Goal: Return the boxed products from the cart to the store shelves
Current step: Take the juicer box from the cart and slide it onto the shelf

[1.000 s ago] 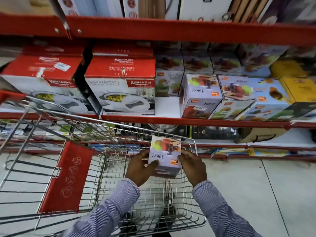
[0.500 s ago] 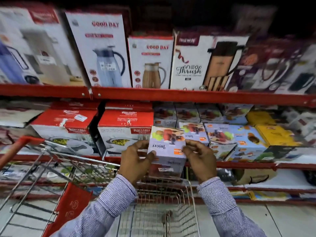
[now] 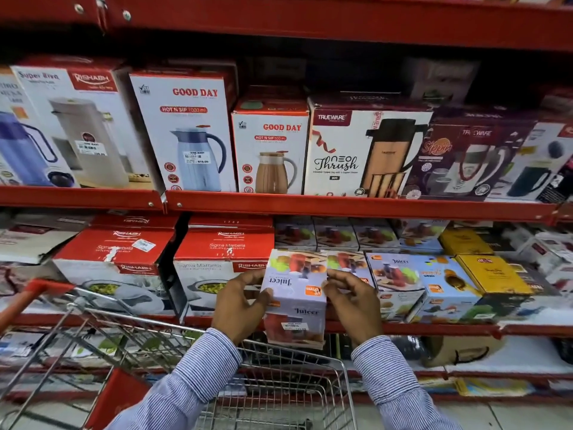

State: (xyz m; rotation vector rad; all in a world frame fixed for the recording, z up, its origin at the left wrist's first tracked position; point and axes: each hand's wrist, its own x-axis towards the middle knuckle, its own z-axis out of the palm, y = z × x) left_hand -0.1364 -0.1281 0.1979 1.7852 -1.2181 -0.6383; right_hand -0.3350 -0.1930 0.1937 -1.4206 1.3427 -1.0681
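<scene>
A small lavender box marked Juicer (image 3: 294, 301) is held upright in front of the middle red shelf (image 3: 403, 328). My left hand (image 3: 240, 305) grips its left side and my right hand (image 3: 353, 302) grips its right side. The box hangs above the far end of the wire cart (image 3: 279, 383). Right behind it, more Juicer boxes (image 3: 397, 274) stand on that shelf.
Red and white casserole boxes (image 3: 217, 265) fill the shelf left of the gap. Jug and flask boxes (image 3: 186, 135) line the shelf above. Yellow boxes (image 3: 490, 274) lie at the right. The cart's red child seat flap (image 3: 114, 398) is at lower left.
Both hands have lifted the Juicer box out of the cart and up to the middle shelf. The view has tilted upward, bringing the jug shelf into sight.
</scene>
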